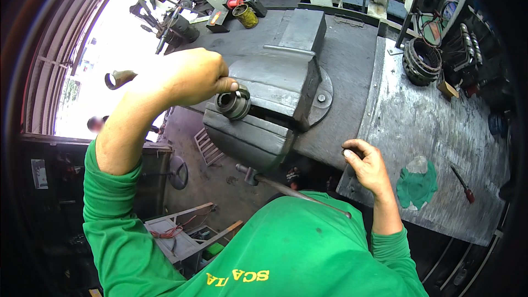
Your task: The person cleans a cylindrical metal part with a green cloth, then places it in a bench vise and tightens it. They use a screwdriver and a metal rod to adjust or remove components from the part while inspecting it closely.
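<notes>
A large grey bench vise point(258, 74) stands on the metal bench in front of me. At the left end of its jaws sits a short round metal sleeve point(234, 104) with splines inside its bore. My left hand point(192, 80) reaches over from the left, its fingers curled and its thumb at the sleeve's upper rim. To the right of the vise, my right hand point(367, 168) is held near the bench edge with thumb and forefinger pinched together. Something small and dark shows at those fingertips, too small to name.
The vise handle point(308, 197) sticks out toward my body. On the right bench lie a green cloth point(416, 184), a red-handled screwdriver point(463, 184) and a toothed metal ring point(422, 61). A yellow can point(245, 16) stands at the back. A metal frame point(190, 231) is on the floor.
</notes>
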